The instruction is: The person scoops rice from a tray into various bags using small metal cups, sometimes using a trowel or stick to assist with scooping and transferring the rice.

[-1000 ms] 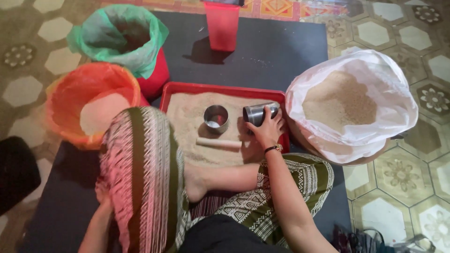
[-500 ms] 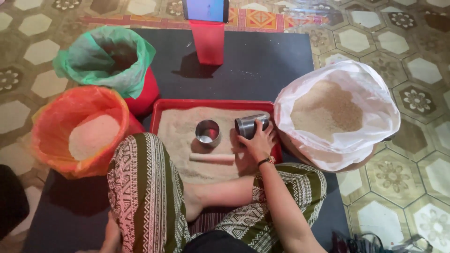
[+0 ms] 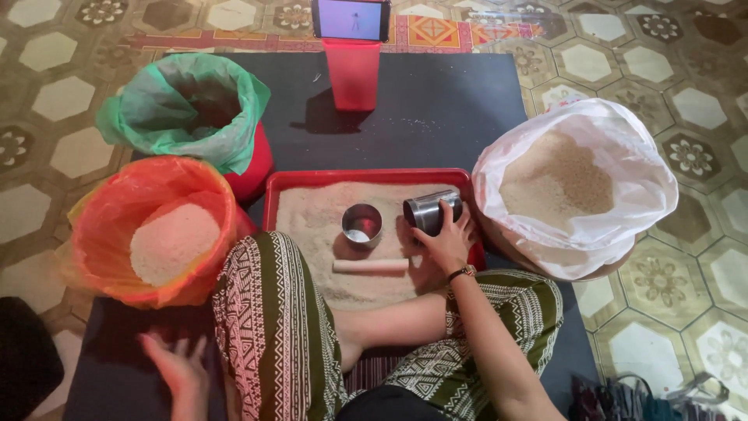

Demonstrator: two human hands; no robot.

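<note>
My right hand (image 3: 446, 242) grips a metal cup (image 3: 430, 211), tipped on its side over the right part of a red tray (image 3: 366, 178) filled with pale grain. A second metal cup (image 3: 362, 224) stands upright in the tray with a little grain inside. Just in front of that cup, a short wooden stick (image 3: 370, 266) lies on the grain. My left hand (image 3: 178, 366) hovers with fingers spread over the dark mat (image 3: 436, 101) by my left knee, holding nothing.
An orange-lined bucket (image 3: 148, 234) of white grain sits left of the tray. Behind it is a green-lined red bucket (image 3: 195, 117). A white bag (image 3: 576, 187) of brownish grain stands at the right. A phone (image 3: 351, 19) rests on a red stand (image 3: 353, 74) at the back.
My left hand has come into view at the lower left. The view has shifted, so everything sits lower in frame. My right hand still holds the tipped cup.
</note>
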